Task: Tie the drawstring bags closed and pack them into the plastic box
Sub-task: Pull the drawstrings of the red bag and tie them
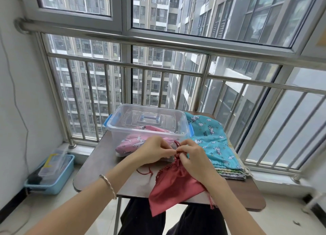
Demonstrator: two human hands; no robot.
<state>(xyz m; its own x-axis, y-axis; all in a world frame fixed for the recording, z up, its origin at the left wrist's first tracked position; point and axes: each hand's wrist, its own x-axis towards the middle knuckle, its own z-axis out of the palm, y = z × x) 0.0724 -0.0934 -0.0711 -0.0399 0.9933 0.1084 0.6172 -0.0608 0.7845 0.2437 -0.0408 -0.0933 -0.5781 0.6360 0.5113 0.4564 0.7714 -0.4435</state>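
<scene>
A dark red satin drawstring bag (173, 185) lies on the small brown table (98, 165), its bottom hanging over the front edge. My left hand (155, 150) and my right hand (194, 157) meet at its gathered neck, each pinching the red cord (177, 146). A loose cord end (145, 172) trails on the table to the left. Behind stands the clear plastic box (123, 127) with blue clips, and a pink unicorn bag (134, 143) lies inside it. A teal unicorn bag (210, 137) tops a stack of flat bags on the right.
The box's lid with a blue handle (150, 119) leans behind the box. Steel railing bars (169, 70) and windows stand just past the table. A blue crate (53, 174) holding a clear case sits on the floor at left. My dark-clothed knees are under the table.
</scene>
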